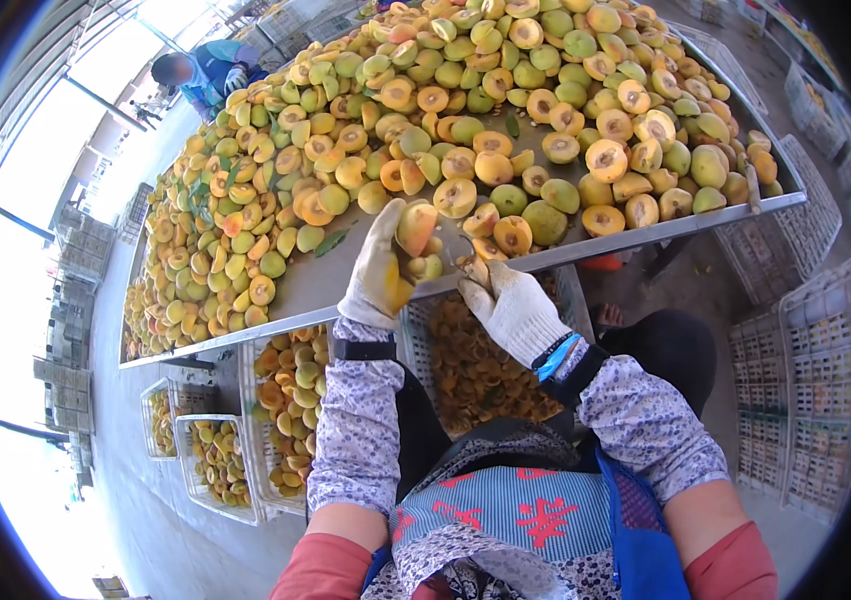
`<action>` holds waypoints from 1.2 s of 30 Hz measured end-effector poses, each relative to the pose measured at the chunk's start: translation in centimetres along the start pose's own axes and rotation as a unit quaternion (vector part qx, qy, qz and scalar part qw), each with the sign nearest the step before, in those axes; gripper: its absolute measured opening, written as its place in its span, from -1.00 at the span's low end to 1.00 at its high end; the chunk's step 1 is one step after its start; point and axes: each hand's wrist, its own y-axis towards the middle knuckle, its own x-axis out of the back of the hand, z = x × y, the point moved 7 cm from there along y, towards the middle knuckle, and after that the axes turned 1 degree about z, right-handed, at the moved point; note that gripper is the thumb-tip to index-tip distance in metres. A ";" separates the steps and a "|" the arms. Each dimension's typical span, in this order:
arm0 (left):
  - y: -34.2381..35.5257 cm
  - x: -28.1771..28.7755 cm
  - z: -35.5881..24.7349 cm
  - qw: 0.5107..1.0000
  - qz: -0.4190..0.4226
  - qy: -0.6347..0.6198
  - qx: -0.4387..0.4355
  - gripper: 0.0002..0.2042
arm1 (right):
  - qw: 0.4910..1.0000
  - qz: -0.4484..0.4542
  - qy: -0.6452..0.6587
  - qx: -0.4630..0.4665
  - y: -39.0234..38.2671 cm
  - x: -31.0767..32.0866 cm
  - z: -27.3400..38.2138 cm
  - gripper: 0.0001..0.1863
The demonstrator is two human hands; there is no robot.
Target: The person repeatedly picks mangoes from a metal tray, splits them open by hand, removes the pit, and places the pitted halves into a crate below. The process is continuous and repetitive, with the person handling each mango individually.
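Note:
A heap of cut yellow-green fruit halves covers a metal table. My left hand, in a pale glove with a yellow palm, is closed on fruit pieces at the near edge. Just right of it my gloved right hand is closed on a small metal tool, its tip beside an orange fruit piece. Loose halves lie just beyond both hands. Below the edge, between my forearms, a crate holds brown pit pieces.
White crates of fruit stand at lower left, more plastic crates at right and stacked crates along the far left. Another person in blue bends at the table's far left end. My knee is under the near edge.

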 end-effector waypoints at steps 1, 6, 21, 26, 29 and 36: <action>-0.5 -0.8 0.6 1.000 0.018 0.010 -0.014 -0.58 | 1.000 0.000 0.010 0.000 0.1 -0.4 0.2 -0.64; -2.2 -3.1 1.7 0.992 0.091 0.050 -0.069 -0.45 | 0.998 0.005 0.061 0.030 0.2 -0.9 1.9 -0.65; -3.8 -3.1 1.4 0.983 0.040 -0.034 -0.177 -0.42 | 0.982 0.038 0.181 0.031 0.5 -4.3 0.5 -0.64; -4.1 -2.7 1.2 0.980 0.055 -0.080 -0.173 -0.41 | 0.984 0.064 0.165 0.004 -0.1 -4.2 1.0 -0.63; -4.4 -3.1 0.9 0.979 0.056 -0.058 -0.190 -0.38 | 0.973 0.049 0.225 0.010 -0.6 -5.5 0.3 -0.63; -6.1 -4.3 0.2 0.975 0.040 0.019 -0.217 -0.38 | 0.812 0.209 0.498 -0.222 -2.8 -7.6 1.4 -0.52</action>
